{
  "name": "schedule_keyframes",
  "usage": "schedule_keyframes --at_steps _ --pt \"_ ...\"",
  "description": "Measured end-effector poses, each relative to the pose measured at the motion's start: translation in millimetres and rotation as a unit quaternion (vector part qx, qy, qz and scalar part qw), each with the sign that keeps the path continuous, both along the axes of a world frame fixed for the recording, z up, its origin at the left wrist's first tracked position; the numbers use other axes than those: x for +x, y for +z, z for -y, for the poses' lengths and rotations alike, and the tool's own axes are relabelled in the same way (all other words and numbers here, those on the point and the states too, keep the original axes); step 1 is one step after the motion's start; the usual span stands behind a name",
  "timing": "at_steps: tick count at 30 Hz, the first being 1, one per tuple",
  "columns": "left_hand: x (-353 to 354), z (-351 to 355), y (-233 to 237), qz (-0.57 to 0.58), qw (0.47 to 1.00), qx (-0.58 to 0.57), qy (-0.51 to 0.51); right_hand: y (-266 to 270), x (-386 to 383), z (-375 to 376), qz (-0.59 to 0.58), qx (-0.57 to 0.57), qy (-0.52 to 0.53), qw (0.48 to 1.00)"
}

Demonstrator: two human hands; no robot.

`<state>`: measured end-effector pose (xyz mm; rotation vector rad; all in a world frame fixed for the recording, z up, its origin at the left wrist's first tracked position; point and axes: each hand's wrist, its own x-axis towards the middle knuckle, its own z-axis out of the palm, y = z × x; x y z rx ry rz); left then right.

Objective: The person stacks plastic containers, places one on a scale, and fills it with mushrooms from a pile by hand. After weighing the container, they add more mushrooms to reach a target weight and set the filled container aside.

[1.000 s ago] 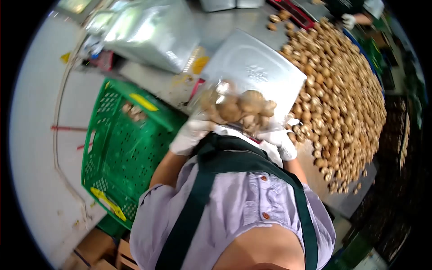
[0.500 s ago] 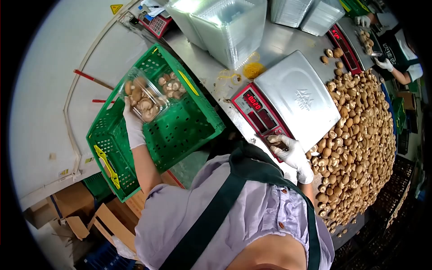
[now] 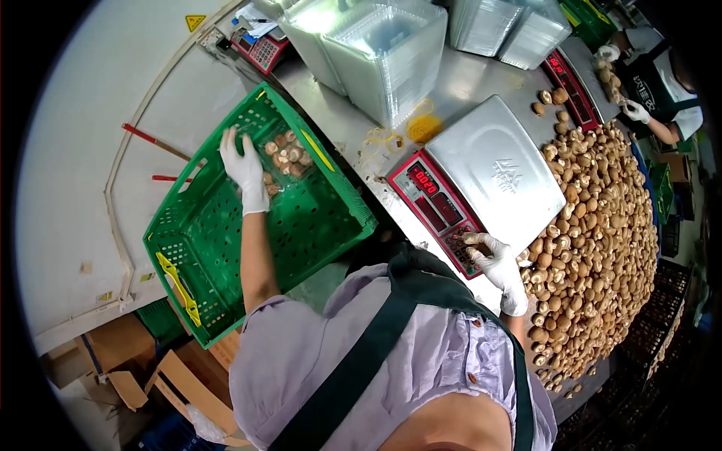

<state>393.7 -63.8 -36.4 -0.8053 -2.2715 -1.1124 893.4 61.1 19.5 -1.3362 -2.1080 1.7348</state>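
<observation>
Left hand [image 3: 244, 169] over seemingly clear-plastic punnet [image 3: 289, 155]

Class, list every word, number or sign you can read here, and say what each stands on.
"0020", perhaps, in red digits: near scale display.
Yellow warning triangle: symbol too small to read.
Pan logo, far scale display, apron print: blurred.
</observation>
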Motion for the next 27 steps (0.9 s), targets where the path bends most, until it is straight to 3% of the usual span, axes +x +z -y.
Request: schedule_keyframes --at_steps 2,4,8,10,12,14,16,20,22,24,25,27 --pt "27.8 -48.8 66.7 -0.033 0.995 0.062 -0.064 4.0 2.9 0.3 0.009 -0.002 -0.009 1.000" --pt "59.9 -91.5 119.7 -0.065 0.966 0.162 -0.190 1.2 7.1 -0.6 -0.038 -0.003 -0.040 0.998" --pt "103.8 -160.6 149.7 -0.161 0.945 0.028 -0.284 -2.9 12.2 0.6 -0.050 0.004 -0.079 0.996" --pt "119.6 -192.1 131.7 -0.126 0.942 -0.150 -0.271 4.4 12.3 3.3 -0.038 0.001 -0.079 0.996" --pt "140.7 -206.6 123.4 -0.137 0.923 -0.300 -0.197 -0.1 19.6 4.7 -0.056 0.002 -0.091 0.994" --pt "146.3 -213.2 130.8 -0.115 0.926 -0.299 -0.201 -1.6 25.7 5.3 -0.048 -0.011 -0.099 0.994" --pt "154.5 -212.3 155.4 -0.045 0.889 -0.370 -0.265 -3.1 33.2 8.3 -0.018 0.008 -0.096 0.995" --pt "148.7 -226.4 162.6 0.006 0.916 -0.316 -0.245 -3.0 38.8 10.3 -0.016 0.012 -0.091 0.996" --pt "149.6 -229.5 166.2 0.024 0.915 -0.347 -0.204 -0.3 38.9 11.8 -0.015 0.004 -0.094 0.995" --pt "147.9 -241.4 154.6 -0.042 0.960 -0.186 -0.204 2.2 39.8 11.7 -0.016 0.012 -0.086 0.996" --pt "150.8 -242.8 152.7 -0.046 0.959 -0.181 -0.212 2.8 40.9 11.9 -0.020 0.011 -0.081 0.996" --pt "162.7 -235.5 160.4 -0.206 0.943 -0.139 -0.223 -9.1 50.4 12.0 -0.027 0.025 -0.078 0.996"
